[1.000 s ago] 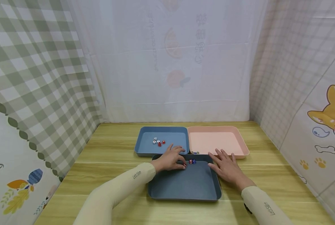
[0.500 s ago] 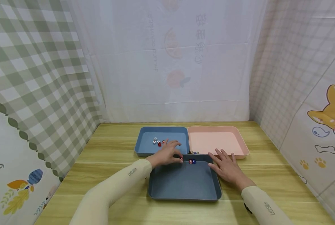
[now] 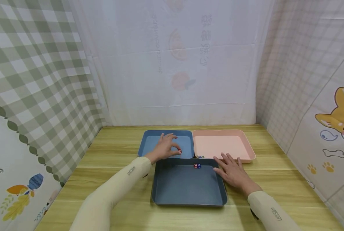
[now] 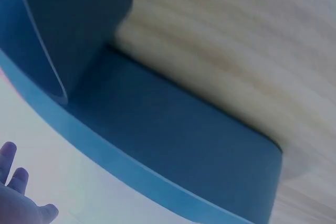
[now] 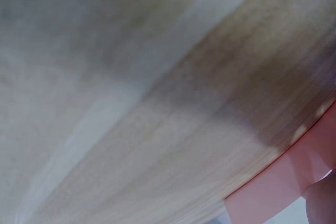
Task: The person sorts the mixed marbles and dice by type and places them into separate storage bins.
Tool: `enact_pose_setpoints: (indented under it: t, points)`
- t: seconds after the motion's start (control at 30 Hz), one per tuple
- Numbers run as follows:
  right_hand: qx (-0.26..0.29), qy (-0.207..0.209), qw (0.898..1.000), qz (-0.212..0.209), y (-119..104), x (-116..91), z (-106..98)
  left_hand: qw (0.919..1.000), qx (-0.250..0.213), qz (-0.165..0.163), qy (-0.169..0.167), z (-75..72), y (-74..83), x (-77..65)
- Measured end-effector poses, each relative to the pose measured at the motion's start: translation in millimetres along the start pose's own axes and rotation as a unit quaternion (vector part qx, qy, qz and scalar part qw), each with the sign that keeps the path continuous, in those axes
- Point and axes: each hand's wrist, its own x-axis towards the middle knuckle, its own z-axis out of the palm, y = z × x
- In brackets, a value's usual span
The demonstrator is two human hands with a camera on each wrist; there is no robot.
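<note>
My left hand (image 3: 162, 149) is over the near side of the blue tray (image 3: 186, 138), pinching a small red die (image 3: 180, 151) between thumb and index finger. Its other fingers are spread and hide the dice lying in that tray. In the dark grey-blue tray (image 3: 189, 189), a red die (image 3: 195, 166) and blue dice (image 3: 199, 166) sit side by side close to the far wall. My right hand (image 3: 232, 170) lies with fingers spread at the dark tray's right rim, fingertips overlapping the pink tray's near edge, and holds nothing.
The pink tray (image 3: 224, 142) stands right of the blue one, with several small marbles (image 3: 200, 157) in its near left corner. All three trays sit together on a wood-grain table (image 3: 122, 141). Cloth curtains (image 3: 177, 80) enclose the back and sides.
My left hand has carried the red die from the dark tray, up and to the left, to over the blue tray. My right hand has stayed in place.
</note>
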Motion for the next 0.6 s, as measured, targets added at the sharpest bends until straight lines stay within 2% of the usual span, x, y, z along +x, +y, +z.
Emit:
enact_pose_setpoints:
  t: [0.17, 0.4, 0.6]
  points:
    - [-0.001, 0.001, 1.0, 0.001, -0.9, -0.6, -0.2, 0.9994, -0.016, -0.029, 0.011, -6.3, -17.2, 0.8]
    - [-0.002, 0.002, 1.0, -0.001, -0.1, -0.6, 0.4, 0.9944, -0.002, -0.104, 0.018, -15.3, -40.6, -2.5]
    - [-0.009, 0.005, 1.0, -0.003, 1.2, 0.2, 1.2, 0.9871, 0.0, -0.151, 0.053, -18.9, -59.4, -7.3]
